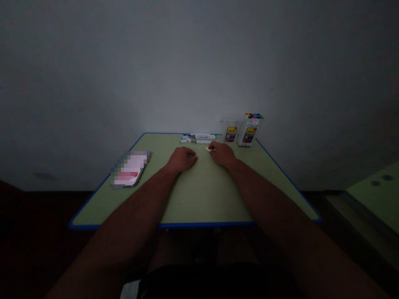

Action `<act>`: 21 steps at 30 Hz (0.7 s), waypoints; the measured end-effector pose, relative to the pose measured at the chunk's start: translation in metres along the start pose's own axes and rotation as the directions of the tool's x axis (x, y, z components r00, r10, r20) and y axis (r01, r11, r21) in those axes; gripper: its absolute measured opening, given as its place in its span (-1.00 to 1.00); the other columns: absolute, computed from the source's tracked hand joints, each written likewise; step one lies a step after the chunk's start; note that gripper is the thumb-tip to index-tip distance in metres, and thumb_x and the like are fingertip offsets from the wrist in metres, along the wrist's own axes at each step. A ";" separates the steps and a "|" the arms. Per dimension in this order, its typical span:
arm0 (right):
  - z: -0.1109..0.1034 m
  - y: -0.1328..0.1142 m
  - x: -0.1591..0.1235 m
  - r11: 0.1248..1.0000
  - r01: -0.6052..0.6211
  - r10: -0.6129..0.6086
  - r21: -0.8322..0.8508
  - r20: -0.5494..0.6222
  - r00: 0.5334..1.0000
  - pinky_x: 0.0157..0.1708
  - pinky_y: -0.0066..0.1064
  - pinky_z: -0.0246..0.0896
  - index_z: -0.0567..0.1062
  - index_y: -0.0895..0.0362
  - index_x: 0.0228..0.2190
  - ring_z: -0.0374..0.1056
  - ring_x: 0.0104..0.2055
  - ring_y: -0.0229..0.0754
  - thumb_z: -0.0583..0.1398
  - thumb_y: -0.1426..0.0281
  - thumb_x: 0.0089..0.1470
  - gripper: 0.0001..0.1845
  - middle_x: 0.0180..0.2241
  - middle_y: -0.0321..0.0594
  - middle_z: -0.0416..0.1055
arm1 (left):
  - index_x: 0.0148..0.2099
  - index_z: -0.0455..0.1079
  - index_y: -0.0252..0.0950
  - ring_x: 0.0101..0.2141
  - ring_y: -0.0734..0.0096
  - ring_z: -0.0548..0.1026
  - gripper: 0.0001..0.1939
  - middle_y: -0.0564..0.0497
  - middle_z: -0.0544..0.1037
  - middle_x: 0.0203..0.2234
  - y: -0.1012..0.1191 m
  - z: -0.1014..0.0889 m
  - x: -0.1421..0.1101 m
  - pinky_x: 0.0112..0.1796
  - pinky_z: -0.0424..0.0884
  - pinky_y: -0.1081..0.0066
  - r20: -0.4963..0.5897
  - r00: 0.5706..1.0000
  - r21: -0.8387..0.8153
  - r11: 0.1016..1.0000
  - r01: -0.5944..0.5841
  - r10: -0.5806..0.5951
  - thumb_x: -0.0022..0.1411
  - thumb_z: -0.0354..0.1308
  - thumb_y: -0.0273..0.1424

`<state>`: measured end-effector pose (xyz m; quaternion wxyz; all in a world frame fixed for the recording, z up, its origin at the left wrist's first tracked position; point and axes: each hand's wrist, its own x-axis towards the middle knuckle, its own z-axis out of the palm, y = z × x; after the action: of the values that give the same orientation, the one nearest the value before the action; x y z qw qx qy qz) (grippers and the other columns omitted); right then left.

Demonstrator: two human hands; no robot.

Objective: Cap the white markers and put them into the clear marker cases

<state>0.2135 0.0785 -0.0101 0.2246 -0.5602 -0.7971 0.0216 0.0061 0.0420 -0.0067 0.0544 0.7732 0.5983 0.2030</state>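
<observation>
My right hand [222, 154] is closed in a pinch over the table, its fingertips on a small white marker cap [207, 148] with a bit of yellow. To its left, my left hand [183, 159] has curled fingers, thumb and finger close together; whatever may be between them is too small to make out. Behind both hands lie white markers, one near the wall [204, 136] and another in front of it [204, 142], the latter partly hidden near my right hand. Several loose caps [184, 140] with green and blue ends are scattered at their left.
At the back right stand a clear plastic case [231, 132] with a yellow label and a similar case [248, 135] full of colourful-topped markers. A blurred-out phone-like slab [129, 171] lies at left. The pale green table [205, 199] has a blue edge and meets the wall.
</observation>
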 end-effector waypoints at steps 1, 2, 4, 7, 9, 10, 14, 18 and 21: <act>0.000 0.001 0.000 1.000 -0.009 0.009 0.008 -0.008 1.000 -0.14 -0.32 0.26 0.55 0.07 -0.14 0.46 -0.13 -0.08 0.18 0.41 0.18 -0.78 -0.14 -0.15 0.58 | -0.02 0.62 -0.25 0.00 0.14 0.55 -0.62 -0.09 0.64 -0.03 0.000 0.000 0.000 0.11 0.39 0.26 0.002 1.000 -0.003 1.000 0.002 -0.002 0.23 0.14 -0.19; 0.000 0.001 0.000 1.000 -0.014 0.015 0.017 -0.015 1.000 -0.14 -0.32 0.25 0.54 0.08 -0.15 0.45 -0.13 -0.08 0.19 0.40 0.16 -0.79 -0.14 -0.15 0.58 | -0.02 0.62 -0.26 0.01 0.13 0.55 -0.61 -0.10 0.63 -0.03 0.000 0.000 0.000 0.12 0.39 0.27 0.002 1.000 -0.006 1.000 0.002 -0.002 0.23 0.14 -0.19; 0.000 0.002 0.000 0.999 -0.009 0.010 0.033 -0.027 1.000 -0.12 -0.33 0.25 0.54 0.09 -0.14 0.44 -0.12 -0.09 0.22 0.40 0.14 -0.78 -0.13 -0.15 0.57 | -0.02 0.62 -0.27 0.02 0.12 0.54 -0.60 -0.10 0.63 -0.03 0.000 0.000 0.000 0.12 0.38 0.26 -0.003 1.000 -0.013 1.000 -0.003 0.003 0.23 0.14 -0.19; 0.000 0.003 0.000 0.999 0.035 -0.034 0.027 -0.022 0.999 -0.07 -0.33 0.24 0.55 0.08 -0.16 0.42 -0.08 -0.11 0.21 0.41 0.14 -0.79 -0.10 -0.15 0.55 | -0.02 0.62 -0.25 0.02 0.11 0.54 -0.61 -0.10 0.63 -0.03 -0.001 0.001 0.001 0.13 0.38 0.24 -0.007 1.000 -0.010 1.000 -0.014 0.014 0.23 0.14 -0.18; 0.000 0.004 0.001 0.998 0.061 -0.061 0.003 -0.001 0.998 -0.05 -0.33 0.24 0.58 0.08 -0.18 0.42 -0.06 -0.11 0.19 0.41 0.16 -0.79 -0.10 -0.15 0.55 | -0.02 0.62 -0.25 0.02 0.12 0.54 -0.61 -0.09 0.63 -0.02 -0.001 0.001 0.001 0.13 0.38 0.24 -0.006 1.000 -0.006 1.000 -0.017 0.017 0.24 0.14 -0.18; 0.000 0.004 0.002 0.998 0.064 -0.064 -0.010 0.011 0.998 -0.05 -0.33 0.24 0.60 0.07 -0.18 0.43 -0.06 -0.11 0.18 0.40 0.17 -0.78 -0.11 -0.15 0.55 | -0.02 0.62 -0.25 0.02 0.13 0.54 -0.61 -0.09 0.63 -0.02 0.000 0.001 0.000 0.13 0.38 0.25 -0.005 1.000 -0.005 1.000 -0.015 0.014 0.24 0.14 -0.18; -0.003 0.003 0.002 0.997 0.010 -0.009 -0.080 0.014 1.000 -0.09 -0.30 0.28 0.64 0.10 -0.21 0.46 -0.11 -0.06 0.13 0.39 0.20 -0.73 -0.14 -0.09 0.59 | -0.03 0.62 -0.26 0.02 0.13 0.54 -0.62 -0.10 0.63 -0.03 0.002 -0.001 0.000 0.12 0.39 0.26 0.001 1.000 -0.013 1.000 -0.007 0.007 0.24 0.14 -0.21; -0.008 0.006 -0.001 0.989 -0.078 0.080 -0.126 0.010 0.997 -0.11 -0.29 0.32 0.66 0.11 -0.19 0.49 -0.11 -0.03 0.12 0.39 0.20 -0.69 -0.14 -0.07 0.60 | -0.01 0.61 -0.30 0.01 0.14 0.54 -0.61 -0.12 0.63 -0.02 0.004 -0.002 -0.001 0.12 0.38 0.27 0.008 1.000 -0.004 1.000 -0.005 0.005 0.26 0.14 -0.22; -0.010 0.009 -0.002 0.993 -0.046 0.051 -0.112 0.042 0.998 0.00 -0.29 0.30 0.66 0.11 -0.15 0.48 -0.03 -0.05 0.13 0.37 0.21 -0.68 -0.07 -0.09 0.59 | 0.01 0.60 -0.31 0.02 0.16 0.54 -0.61 -0.13 0.62 -0.01 0.005 -0.004 -0.002 0.13 0.36 0.29 0.014 1.000 0.017 1.000 -0.006 0.006 0.26 0.14 -0.23</act>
<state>0.2254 0.0781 -0.0037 0.1747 -0.5904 -0.7880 -0.0051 0.0091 0.0381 -0.0020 0.0513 0.7769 0.5973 0.1925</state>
